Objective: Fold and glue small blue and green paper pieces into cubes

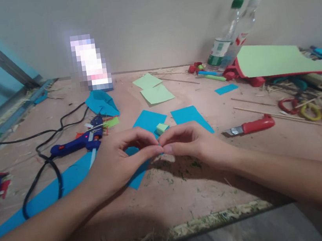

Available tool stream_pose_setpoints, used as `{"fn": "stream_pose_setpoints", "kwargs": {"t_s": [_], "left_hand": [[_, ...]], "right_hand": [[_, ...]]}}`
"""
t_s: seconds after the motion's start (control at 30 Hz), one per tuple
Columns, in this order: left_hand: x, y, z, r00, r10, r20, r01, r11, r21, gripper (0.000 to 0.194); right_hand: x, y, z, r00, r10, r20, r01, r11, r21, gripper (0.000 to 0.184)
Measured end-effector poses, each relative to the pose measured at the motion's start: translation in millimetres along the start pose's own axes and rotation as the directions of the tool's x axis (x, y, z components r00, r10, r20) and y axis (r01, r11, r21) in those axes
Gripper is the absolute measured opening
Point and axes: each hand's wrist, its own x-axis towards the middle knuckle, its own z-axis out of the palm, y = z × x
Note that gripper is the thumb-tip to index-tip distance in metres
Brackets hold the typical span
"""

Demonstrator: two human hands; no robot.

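Above the middle of the table, my left hand (pixel 123 153) and my right hand (pixel 193 142) meet at the fingertips. Thumb and index finger of each are pinched together, and what lies between them is almost wholly hidden. A small folded piece of light green paper (pixel 162 128) shows just past the fingertips; whether it touches them I cannot tell. Behind the hands lie a blue paper sheet (pixel 149 118) and another blue paper piece (pixel 192 117). Partly covered by my left hand is a further blue piece (pixel 138 175).
A blue glue gun (pixel 72 144) with a black cord lies left. To the right are a red utility knife (pixel 253 125), thin sticks (pixel 276 115) and scissors (pixel 310 112). Green paper squares (pixel 157 94), a lit phone (pixel 92 62) and plastic bottles (pixel 219 51) are at the back.
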Motion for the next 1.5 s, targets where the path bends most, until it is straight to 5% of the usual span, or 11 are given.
{"fn": "stream_pose_setpoints", "kwargs": {"t_s": [0.17,0.37,0.97,1.5], "left_hand": [[-6,1,-1.0,0.978,0.199,-0.064,-0.18,0.957,0.227,0.012],[-8,-2,-4.0,0.93,0.368,-0.004,-0.341,0.867,0.362,0.006],[-12,0,-0.7,0.956,0.289,-0.044,-0.263,0.917,0.3,0.011],[-6,-3,-5.8,0.947,0.321,-0.016,-0.295,0.888,0.351,0.008]], "right_hand": [[1,2,2,0.999,-0.045,0.031,0.042,0.995,0.091,0.008],[1,0,1,0.998,-0.061,-0.018,0.063,0.996,0.069,0.005],[0,2,1,0.986,-0.167,-0.008,0.164,0.974,-0.154,0.024],[4,6,4,0.995,-0.077,-0.063,0.079,0.997,0.024,0.025]]}}
